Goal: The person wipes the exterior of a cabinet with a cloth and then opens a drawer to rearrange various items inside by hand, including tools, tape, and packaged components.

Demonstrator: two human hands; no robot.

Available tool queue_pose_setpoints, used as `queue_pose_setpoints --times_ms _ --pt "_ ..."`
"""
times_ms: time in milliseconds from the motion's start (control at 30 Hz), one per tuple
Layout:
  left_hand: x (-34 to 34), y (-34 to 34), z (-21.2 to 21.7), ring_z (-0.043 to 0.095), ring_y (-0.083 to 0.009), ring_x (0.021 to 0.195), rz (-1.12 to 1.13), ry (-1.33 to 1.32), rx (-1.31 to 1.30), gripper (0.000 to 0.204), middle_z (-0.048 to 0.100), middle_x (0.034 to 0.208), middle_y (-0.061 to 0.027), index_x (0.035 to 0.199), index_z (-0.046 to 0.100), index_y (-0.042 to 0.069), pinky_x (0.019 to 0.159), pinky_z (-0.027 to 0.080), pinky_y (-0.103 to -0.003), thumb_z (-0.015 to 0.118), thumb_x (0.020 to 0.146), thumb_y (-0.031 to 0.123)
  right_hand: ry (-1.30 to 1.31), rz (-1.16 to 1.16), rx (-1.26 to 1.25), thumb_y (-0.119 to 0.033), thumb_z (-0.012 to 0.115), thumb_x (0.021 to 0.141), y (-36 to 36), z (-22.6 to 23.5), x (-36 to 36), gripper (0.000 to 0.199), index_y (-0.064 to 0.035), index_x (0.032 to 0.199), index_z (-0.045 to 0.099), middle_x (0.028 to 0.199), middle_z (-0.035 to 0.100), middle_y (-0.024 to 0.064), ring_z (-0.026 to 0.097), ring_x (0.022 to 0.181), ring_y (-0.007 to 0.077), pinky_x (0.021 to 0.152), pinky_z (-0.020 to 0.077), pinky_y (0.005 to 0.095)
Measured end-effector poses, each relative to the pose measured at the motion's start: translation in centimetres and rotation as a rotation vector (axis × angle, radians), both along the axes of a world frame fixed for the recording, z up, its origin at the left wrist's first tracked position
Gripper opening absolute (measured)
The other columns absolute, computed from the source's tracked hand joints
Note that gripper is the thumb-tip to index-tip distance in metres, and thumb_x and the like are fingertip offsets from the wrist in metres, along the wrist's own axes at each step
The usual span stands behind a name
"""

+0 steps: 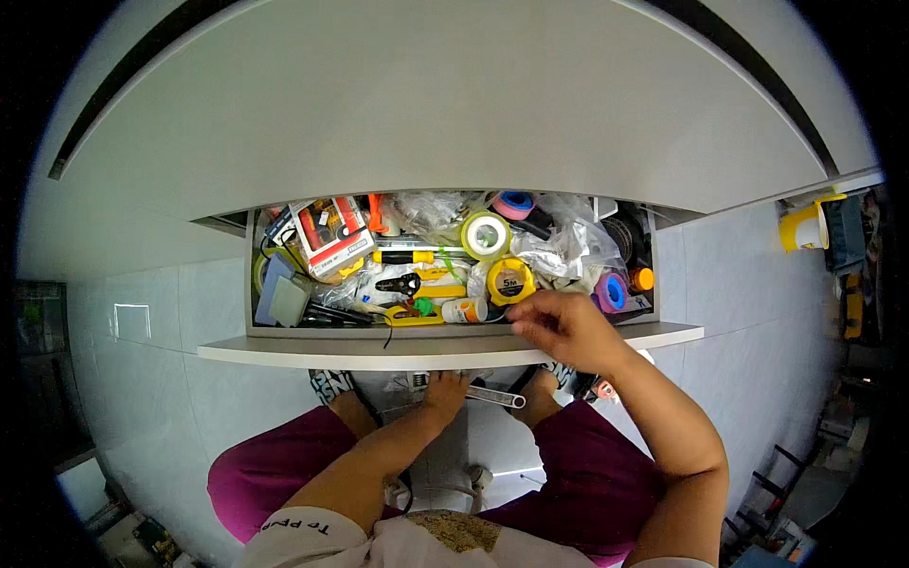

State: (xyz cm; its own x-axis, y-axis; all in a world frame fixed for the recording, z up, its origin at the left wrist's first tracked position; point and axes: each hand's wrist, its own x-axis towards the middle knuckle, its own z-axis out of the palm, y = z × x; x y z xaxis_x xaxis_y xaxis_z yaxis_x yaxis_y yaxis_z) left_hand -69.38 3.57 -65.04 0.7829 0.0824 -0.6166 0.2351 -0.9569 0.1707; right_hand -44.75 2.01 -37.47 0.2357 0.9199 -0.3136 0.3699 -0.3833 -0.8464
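Observation:
An open drawer [454,354] full of tools and odds and ends lies in front of me. My right hand [561,327] hangs over its front edge, right of the middle, fingers bent and slightly apart, with nothing visible in them. Just beyond the fingertips is a yellow tape measure [509,282]; a small white and orange bottle [464,310] lies to its left. Below the drawer front, my left hand [445,392] is closed around a silver adjustable wrench [500,396]. The wrench's jaw shows left of the hand and its handle sticks out to the right.
The drawer also holds a yellow-green tape roll [485,236], a red and white box [331,235], wire strippers [407,283], a yellow-black screwdriver [403,257] and a purple-blue tape roll [612,292]. A grey cabinet front [454,104] rises behind. A yellow container [805,229] stands far right.

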Motion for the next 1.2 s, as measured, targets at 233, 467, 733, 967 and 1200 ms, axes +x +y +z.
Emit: queue_pose_setpoints --times_ms 233,467,733,967,1200 --pt "6.4 0.5 15.1 0.066 -0.0335 0.079 -0.208 0.112 -0.421 0.036 0.066 0.085 -0.0168 0.106 0.064 0.008 0.067 0.053 -0.045 0.064 0.081 0.033 -1.236 0.254 -0.431 -0.047 0.073 0.067 1.8 -7.4 6.1 0.099 -0.0208 0.147 0.020 0.151 0.011 0.0201 0.015 0.139 0.0369 0.104 0.0187 0.0643" --pt "11.4 9.1 25.8 0.063 -0.0310 0.072 0.266 -0.698 -0.521 0.022 0.064 0.082 -0.0110 0.090 0.062 0.008 0.066 0.049 -0.044 0.066 0.080 0.027 -1.107 0.106 -0.612 -0.052 0.076 0.062 4.0 -7.6 6.7 0.099 -0.0189 0.143 0.029 0.152 0.004 0.0208 0.009 0.141 0.0344 0.102 0.0233 0.0642" --pt "14.9 17.7 21.1 0.032 -0.0376 0.128 0.208 -0.427 0.423 0.092 0.034 0.140 -0.0150 0.145 0.023 0.018 0.101 0.030 -0.057 0.076 0.071 0.032 -0.950 0.068 -0.320 -0.012 0.063 0.068 1.6 -8.5 7.4 0.032 -0.0094 0.100 0.066 0.090 0.063 0.0177 0.063 0.086 0.0341 0.076 0.0517 0.0418" --pt "15.7 22.4 17.2 0.047 -0.0363 0.118 0.413 -0.516 0.254 0.087 0.048 0.128 -0.0186 0.133 0.038 0.008 0.091 0.044 -0.049 0.080 0.062 0.035 -0.706 -0.050 -0.288 -0.015 0.068 0.060 0.7 -4.3 6.2 0.048 -0.0071 0.107 0.065 0.099 0.062 0.0214 0.062 0.091 0.0360 0.083 0.0501 0.0416" --pt "14.5 21.7 15.5 0.061 -0.0335 0.089 0.394 -0.658 0.144 0.041 0.065 0.092 -0.0175 0.098 0.058 0.003 0.080 0.049 -0.045 0.073 0.062 0.018 -0.711 0.028 -0.673 -0.066 0.077 0.049 5.0 -4.1 4.4 0.126 -0.0135 0.147 0.017 0.131 0.041 0.0292 0.046 0.119 0.0427 0.094 0.0436 0.0459"
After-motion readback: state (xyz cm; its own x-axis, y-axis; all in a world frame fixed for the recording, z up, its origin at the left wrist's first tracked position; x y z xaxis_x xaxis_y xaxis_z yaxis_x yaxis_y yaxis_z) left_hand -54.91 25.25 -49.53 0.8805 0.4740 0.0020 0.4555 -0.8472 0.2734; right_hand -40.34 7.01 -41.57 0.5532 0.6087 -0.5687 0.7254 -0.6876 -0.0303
